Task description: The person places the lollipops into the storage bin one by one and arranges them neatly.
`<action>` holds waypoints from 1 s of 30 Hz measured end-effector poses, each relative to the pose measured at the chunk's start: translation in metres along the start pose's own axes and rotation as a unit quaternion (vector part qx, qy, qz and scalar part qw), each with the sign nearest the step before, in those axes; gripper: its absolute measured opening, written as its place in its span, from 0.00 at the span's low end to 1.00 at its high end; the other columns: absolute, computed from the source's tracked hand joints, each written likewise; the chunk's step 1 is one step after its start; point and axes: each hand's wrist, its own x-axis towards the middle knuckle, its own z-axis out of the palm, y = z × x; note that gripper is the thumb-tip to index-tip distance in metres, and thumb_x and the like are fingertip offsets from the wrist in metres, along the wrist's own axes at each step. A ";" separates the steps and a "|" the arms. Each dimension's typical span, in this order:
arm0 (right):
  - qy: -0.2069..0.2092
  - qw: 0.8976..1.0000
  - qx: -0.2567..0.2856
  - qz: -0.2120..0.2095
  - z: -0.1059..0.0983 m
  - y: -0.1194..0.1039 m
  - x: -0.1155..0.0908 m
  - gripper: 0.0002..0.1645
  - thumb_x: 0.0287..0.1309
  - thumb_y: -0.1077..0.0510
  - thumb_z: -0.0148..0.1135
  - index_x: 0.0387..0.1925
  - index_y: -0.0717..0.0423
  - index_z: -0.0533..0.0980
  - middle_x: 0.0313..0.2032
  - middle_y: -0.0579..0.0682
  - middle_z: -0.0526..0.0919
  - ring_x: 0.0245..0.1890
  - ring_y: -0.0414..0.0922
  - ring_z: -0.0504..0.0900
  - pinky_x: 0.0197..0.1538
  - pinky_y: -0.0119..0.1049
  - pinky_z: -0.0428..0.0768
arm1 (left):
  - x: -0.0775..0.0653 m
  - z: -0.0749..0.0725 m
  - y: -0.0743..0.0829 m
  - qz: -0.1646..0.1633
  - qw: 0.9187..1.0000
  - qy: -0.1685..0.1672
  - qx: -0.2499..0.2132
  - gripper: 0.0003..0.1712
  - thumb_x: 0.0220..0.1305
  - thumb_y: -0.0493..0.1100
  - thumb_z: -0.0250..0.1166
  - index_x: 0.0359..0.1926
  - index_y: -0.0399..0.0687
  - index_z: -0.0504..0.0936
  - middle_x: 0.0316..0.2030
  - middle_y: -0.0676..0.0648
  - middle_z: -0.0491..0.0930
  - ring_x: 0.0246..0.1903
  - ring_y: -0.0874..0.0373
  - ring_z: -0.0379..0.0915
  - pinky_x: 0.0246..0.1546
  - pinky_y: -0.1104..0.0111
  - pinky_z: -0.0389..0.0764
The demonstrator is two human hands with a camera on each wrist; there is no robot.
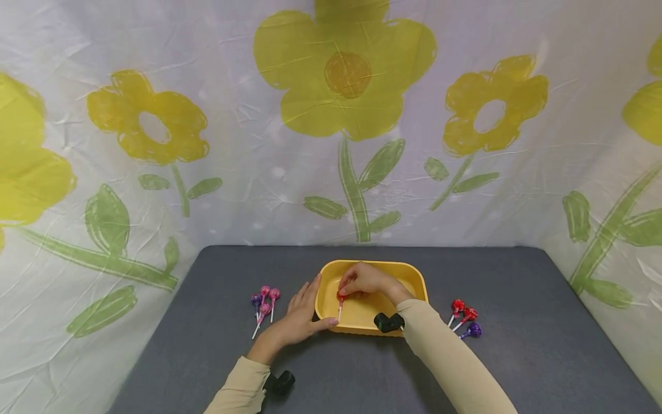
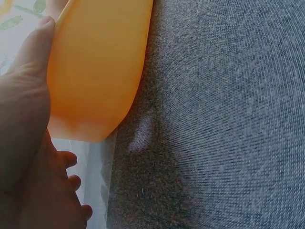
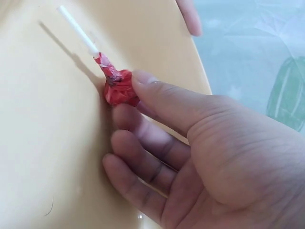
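Observation:
Inside the yellow plastic tray [image 1: 369,313], my right hand [image 1: 368,280] pinches a red-wrapped lollipop [image 3: 119,89] by its candy end, between thumb and fingertips. Its white stick points toward the tray's near side in the head view. My left hand [image 1: 299,321] lies against the tray's left end with straight, spread fingers, the thumb on the near left rim. In the left wrist view, the thumb [image 2: 35,45] touches the top of the tray's orange-looking outer wall [image 2: 97,71].
Several pink and purple lollipops [image 1: 265,309] lie left of the tray on the dark grey table [image 1: 362,379]. To the right are two red lollipops [image 1: 469,314] and a purple one [image 1: 474,329]. A flower-printed cloth [image 1: 248,190] hangs behind the table.

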 end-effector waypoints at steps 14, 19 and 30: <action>-0.006 1.000 0.018 0.025 0.003 0.000 0.002 0.07 0.59 0.56 0.68 0.36 0.56 0.85 0.26 0.50 0.87 0.20 0.41 0.80 0.28 0.34 0.82 | 0.001 0.003 -0.003 0.000 1.000 0.005 0.004 0.65 0.59 0.69 0.64 0.79 0.53 0.31 0.79 0.40 0.42 0.78 0.36 0.34 0.72 0.33 0.42; -0.008 0.999 0.027 0.032 0.003 -0.001 0.002 0.08 0.58 0.57 0.69 0.36 0.57 0.82 0.27 0.53 0.88 0.20 0.41 0.80 0.27 0.33 0.80 | 0.001 0.003 -0.003 0.004 1.000 0.004 0.001 0.64 0.60 0.67 0.64 0.79 0.52 0.32 0.79 0.40 0.42 0.78 0.37 0.34 0.72 0.33 0.42; -0.003 0.999 0.033 0.017 0.003 -0.003 0.000 0.08 0.59 0.60 0.68 0.30 0.62 0.79 0.27 0.57 0.87 0.20 0.41 0.77 0.26 0.32 0.78 | 0.001 0.002 -0.001 0.002 1.000 0.005 0.000 0.64 0.60 0.67 0.65 0.79 0.52 0.32 0.79 0.40 0.42 0.78 0.37 0.34 0.72 0.34 0.41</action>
